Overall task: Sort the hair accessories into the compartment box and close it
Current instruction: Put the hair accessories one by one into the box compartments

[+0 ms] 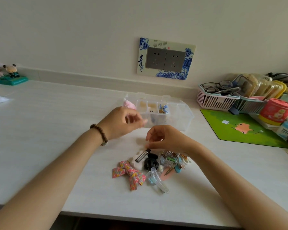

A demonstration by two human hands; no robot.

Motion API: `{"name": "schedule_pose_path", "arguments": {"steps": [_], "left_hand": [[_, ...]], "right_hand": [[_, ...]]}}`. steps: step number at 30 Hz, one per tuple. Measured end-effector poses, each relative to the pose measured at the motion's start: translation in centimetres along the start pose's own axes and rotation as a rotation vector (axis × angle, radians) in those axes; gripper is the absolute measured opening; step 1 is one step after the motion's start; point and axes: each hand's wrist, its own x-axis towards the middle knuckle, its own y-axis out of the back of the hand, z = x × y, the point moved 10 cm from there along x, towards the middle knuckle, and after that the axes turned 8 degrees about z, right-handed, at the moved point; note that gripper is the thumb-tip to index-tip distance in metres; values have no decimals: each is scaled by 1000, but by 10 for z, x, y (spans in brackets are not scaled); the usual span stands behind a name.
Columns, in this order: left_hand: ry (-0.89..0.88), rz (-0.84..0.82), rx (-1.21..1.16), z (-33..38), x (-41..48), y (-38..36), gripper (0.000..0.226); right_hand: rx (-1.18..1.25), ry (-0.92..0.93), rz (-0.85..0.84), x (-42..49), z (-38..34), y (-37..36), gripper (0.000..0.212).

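A clear compartment box (pixel 183 117) stands open at the middle of the white desk, with a pink piece (pixel 129 104), tan pieces and a blue-white piece (pixel 164 108) in its cells. My left hand (pixel 121 121), blurred, hovers at the box's left front corner with fingers apart and nothing visible in it. My right hand (pixel 168 138) reaches down to the pile in front, its fingertips pinching the dark end of a white hair clip (pixel 138 158). The pile also holds a floral bow (pixel 128 173), black clips (pixel 150 161), a clear clip (pixel 158 182) and several small clips (pixel 173 161).
Pink basket (pixel 213 99) with glasses, a second basket, a red tub (pixel 277 111) and a green mat (pixel 239 127) crowd the right side. A small figurine (pixel 12 73) stands at the far left against the wall. The desk's front edge runs just below the pile.
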Motion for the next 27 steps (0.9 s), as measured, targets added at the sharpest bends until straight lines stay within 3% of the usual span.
{"name": "schedule_pose_path", "arguments": {"steps": [3,5,10,14,17,23,25,27], "left_hand": [[260,-460,4,-10,-28,-41,39],[364,-654,64,-18,-49,-55,45],[349,-649,93,-24,-47,-56,41],[378,-506,24,-32,-36,-48,24],[375,-294,-87,-33,-21,-36,20],[239,135,-308,-14,0,-12,16],[135,266,-255,-12,4,4,16],[-16,368,-6,-8,5,20,28]], "right_hand": [[16,-20,67,-1,8,13,14],[63,-57,94,-2,15,20,14],[101,-61,78,-4,15,23,20],[155,-51,70,-4,11,16,24],[185,-4,99,-4,5,18,22],[357,80,373,8,-19,56,19],[309,103,418,18,-30,72,20],[255,115,505,31,-38,96,23]]}}
